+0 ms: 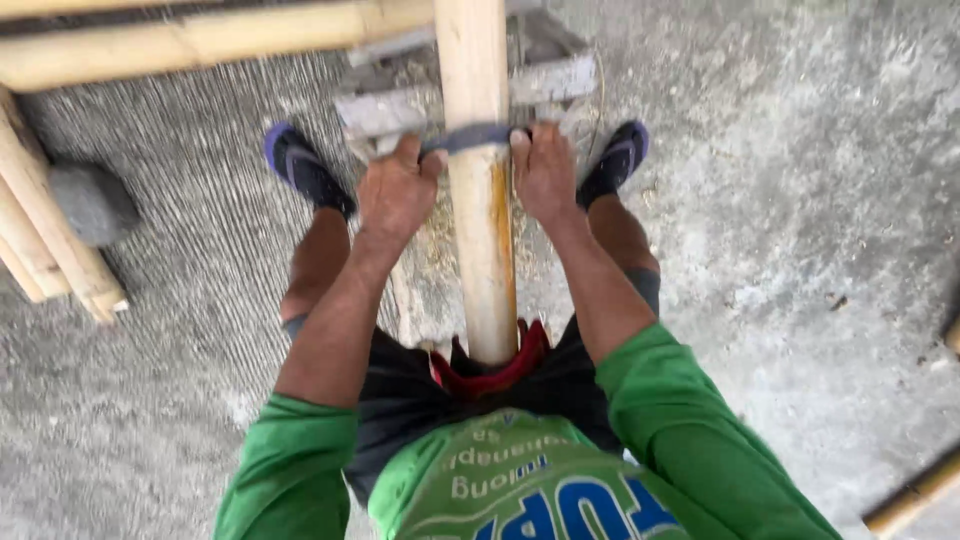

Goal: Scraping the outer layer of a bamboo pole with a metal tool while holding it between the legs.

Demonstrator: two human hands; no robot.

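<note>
Bamboo pole (482,250) runs between both hands' grip (blade (470,137) across it).

Poles: I count one upright bamboo pole (480,200) between my knees, my landmark.
Hands: two, left hand (397,190) and right hand (543,172), one each side of it.
Blade: one (470,137), across it.
Sandals: two (303,167), flanking it.
Stone: one (92,203), far left.
</note>
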